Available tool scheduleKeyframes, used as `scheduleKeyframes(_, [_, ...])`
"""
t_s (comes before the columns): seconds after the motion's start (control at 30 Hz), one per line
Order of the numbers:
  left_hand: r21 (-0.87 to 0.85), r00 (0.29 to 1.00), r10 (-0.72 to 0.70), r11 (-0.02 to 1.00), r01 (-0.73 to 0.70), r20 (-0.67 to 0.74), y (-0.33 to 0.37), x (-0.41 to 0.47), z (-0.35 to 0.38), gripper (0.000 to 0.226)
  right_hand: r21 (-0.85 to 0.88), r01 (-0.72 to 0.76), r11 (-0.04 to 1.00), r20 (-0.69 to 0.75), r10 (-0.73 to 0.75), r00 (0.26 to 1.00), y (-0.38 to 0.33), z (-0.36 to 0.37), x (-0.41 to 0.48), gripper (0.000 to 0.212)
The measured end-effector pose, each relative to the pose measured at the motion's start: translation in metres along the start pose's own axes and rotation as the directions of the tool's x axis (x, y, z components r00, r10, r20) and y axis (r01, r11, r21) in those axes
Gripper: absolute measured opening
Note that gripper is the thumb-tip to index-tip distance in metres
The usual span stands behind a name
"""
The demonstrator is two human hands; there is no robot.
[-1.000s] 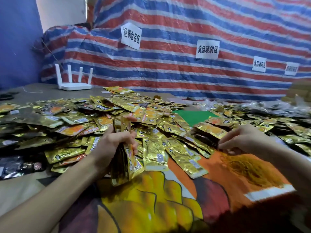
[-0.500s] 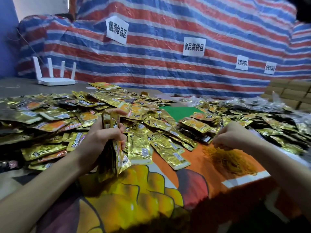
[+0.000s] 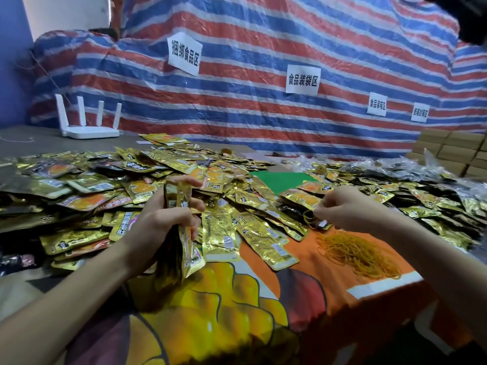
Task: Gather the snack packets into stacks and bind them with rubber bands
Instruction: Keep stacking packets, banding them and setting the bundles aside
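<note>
Early in the task. The left hand (image 3: 168, 219) is clenched round one upright stack of packets (image 3: 172, 248) at the near side of the bench (image 3: 39, 142). There is no band on it yet. The right hand (image 3: 350, 209) pinches a single rubber band (image 3: 308, 216), just beyond the rubber band heap (image 3: 361, 252).

Likely next: loop the band over the stack. Nearly all is left to do, since loose packets (image 3: 105, 185) cover the bench and no bound bundle is clearly visible. Clear bags (image 3: 395, 167) lie far right, contents unclear.

Writing on the striped tarp (image 3: 237, 106):
- first sign (image 3: 184, 55): 捆绑食品区
- second sign (image 3: 303, 80): 食品装袋区
- third sign (image 3: 377, 104): 食品装箱区
- fourth sign (image 3: 420, 112): too blurred to read

Packet print is too small to read, so no brand can be told.
</note>
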State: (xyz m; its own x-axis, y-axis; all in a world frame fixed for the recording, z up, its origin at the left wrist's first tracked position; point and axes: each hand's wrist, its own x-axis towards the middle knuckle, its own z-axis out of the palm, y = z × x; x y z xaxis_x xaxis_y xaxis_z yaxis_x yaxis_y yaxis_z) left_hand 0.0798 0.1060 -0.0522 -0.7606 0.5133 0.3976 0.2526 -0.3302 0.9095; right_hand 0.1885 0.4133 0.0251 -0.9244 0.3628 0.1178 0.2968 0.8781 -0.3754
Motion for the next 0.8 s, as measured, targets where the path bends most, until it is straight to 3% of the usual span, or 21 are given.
scheduleKeyframes(0.07, [-0.007, 1.0, -0.005, 1.0, 0.005, 0.002, 0.002, -0.001, 0.003, 0.063, 0.181, 0.106, 0.978, 0.096, -0.125, 0.987, -0.024, 0.009, -0.003, 0.024])
scheduleKeyframes(0.2, [-0.02, 1.0, -0.027, 0.999, 0.027, -0.003, 0.007, -0.003, 0.005, 0.064, 0.369, 0.257, 0.893, 0.105, -0.315, 0.943, -0.074, 0.035, -0.006, 0.015])
scheduleKeyframes(0.43, [0.048, 0.993, -0.118, 0.992, 0.119, -0.029, 0.012, -0.004, 0.002, 0.057, 0.559, 0.331, 0.76, 0.101, -0.459, 0.883, -0.12, 0.071, -0.002, 0.014])
scheduleKeyframes(0.53, [0.005, 0.988, -0.148, 0.989, 0.148, -0.04, 0.013, -0.003, 0.002, 0.059, 0.497, 0.398, 0.771, 0.06, -0.488, 0.871, -0.126, 0.079, -0.001, 0.021])
scheduleKeyframes(0.8, [0.017, 0.981, -0.186, 0.982, 0.187, -0.055, 0.015, 0.0, 0.001, 0.054, 0.22, 0.593, 0.775, -0.069, -0.594, 0.802, -0.135, 0.089, -0.007, 0.012])
